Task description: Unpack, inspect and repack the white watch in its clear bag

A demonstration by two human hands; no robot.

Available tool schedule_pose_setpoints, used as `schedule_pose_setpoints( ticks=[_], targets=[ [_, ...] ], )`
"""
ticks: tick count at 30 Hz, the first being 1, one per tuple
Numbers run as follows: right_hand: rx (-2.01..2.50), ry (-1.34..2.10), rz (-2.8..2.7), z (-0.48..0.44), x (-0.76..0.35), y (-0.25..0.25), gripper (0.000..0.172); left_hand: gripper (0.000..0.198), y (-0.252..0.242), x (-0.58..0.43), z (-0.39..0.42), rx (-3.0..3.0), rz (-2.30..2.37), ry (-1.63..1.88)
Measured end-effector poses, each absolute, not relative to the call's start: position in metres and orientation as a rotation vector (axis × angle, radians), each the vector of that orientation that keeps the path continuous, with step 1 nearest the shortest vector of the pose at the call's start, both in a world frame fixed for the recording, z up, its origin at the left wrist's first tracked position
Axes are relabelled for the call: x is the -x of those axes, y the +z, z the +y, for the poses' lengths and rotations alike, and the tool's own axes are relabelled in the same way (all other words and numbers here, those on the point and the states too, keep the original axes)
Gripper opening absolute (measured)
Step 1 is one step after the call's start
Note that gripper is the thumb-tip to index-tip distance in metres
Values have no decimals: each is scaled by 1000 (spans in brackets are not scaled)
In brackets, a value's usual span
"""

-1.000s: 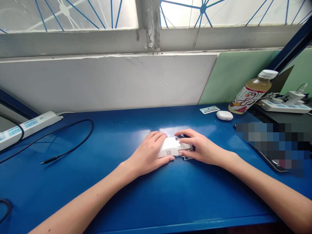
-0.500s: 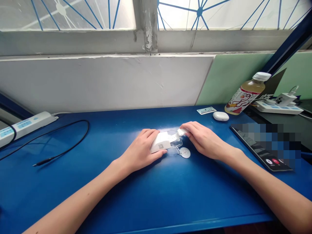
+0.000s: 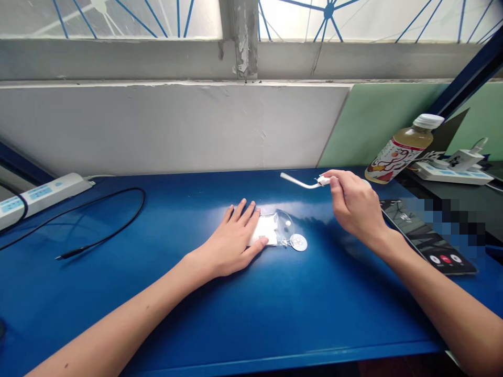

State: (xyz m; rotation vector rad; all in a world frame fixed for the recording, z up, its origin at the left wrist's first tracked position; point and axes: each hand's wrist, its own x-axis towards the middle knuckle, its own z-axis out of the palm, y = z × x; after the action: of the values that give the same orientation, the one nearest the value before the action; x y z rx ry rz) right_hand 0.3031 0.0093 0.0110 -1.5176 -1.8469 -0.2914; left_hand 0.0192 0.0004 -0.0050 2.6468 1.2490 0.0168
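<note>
The fingers (image 3: 238, 211) of the left hand (image 3: 226, 246) are spread a little apart and lie flat, the thumb out to the right, over a clear plastic pouch (image 3: 284, 228) and the white card (image 3: 264, 231) in it. The right hand (image 3: 356, 205) has its thumb and fingertips pinched together on one end of a short white cord (image 3: 299, 183), which it holds over the far part of the desk, right of the pouch.

From the left, a white plastic power strip (image 3: 45, 195) lies beside a thin black cable (image 3: 74, 254) that bends in a loose loop. The smooth, glossy blue desk (image 3: 243, 319) carries the pouch near its middle; the film is shiny and its right end is rounded. A flat, round white tag (image 3: 298, 242) lies against that end. The cord curves gently, its free end pointing left. Farther right stand a see-through bottle (image 3: 401, 152) with a ridged white cap and, nearer, a flat, dark, glassy phone (image 3: 451, 268), partly blurred.
</note>
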Motion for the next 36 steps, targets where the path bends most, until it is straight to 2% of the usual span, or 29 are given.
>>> schedule_pose_setpoints(
  ticks=[4, 8, 13, 17, 20, 24, 27, 30, 33, 36],
  targets=[
    [1470, -220, -1830, 11, -300, 9, 31, 76, -7, -21, 1, -2647, 1270, 23],
    [1293, -143, -1923, 6, -293, 6, 27, 84, -9, -20, 1, -2558, 1277, 174],
    [1052, -47, -1972, -7, -280, 7, 18, 82, -5, -20, 0, -2458, 1280, 641],
    [870, 62, -1877, -12, -264, 17, 12, 64, -2, -25, -5, -2637, 1068, 1010],
    [767, 275, -1801, -9, -247, 34, 16, 43, 3, -31, -11, -2685, 917, 1086],
    [814, 681, -1566, 2, -219, 60, 25, 30, 16, -41, -21, -2328, 858, 948],
    [823, 1079, -1444, 11, -201, 67, 34, 29, 25, -47, -26, -1839, 810, 910],
    [873, 1304, -1303, 23, -191, 59, 38, 29, 27, -51, -27, -1448, 699, 866],
    [882, 1485, -1144, 32, -187, 43, 39, 32, 23, -53, -26, -1186, 613, 817],
    [716, 1869, -931, 36, -189, 33, 40, 35, 16, -55, -25, -1057, 609, 770]
  ],
)
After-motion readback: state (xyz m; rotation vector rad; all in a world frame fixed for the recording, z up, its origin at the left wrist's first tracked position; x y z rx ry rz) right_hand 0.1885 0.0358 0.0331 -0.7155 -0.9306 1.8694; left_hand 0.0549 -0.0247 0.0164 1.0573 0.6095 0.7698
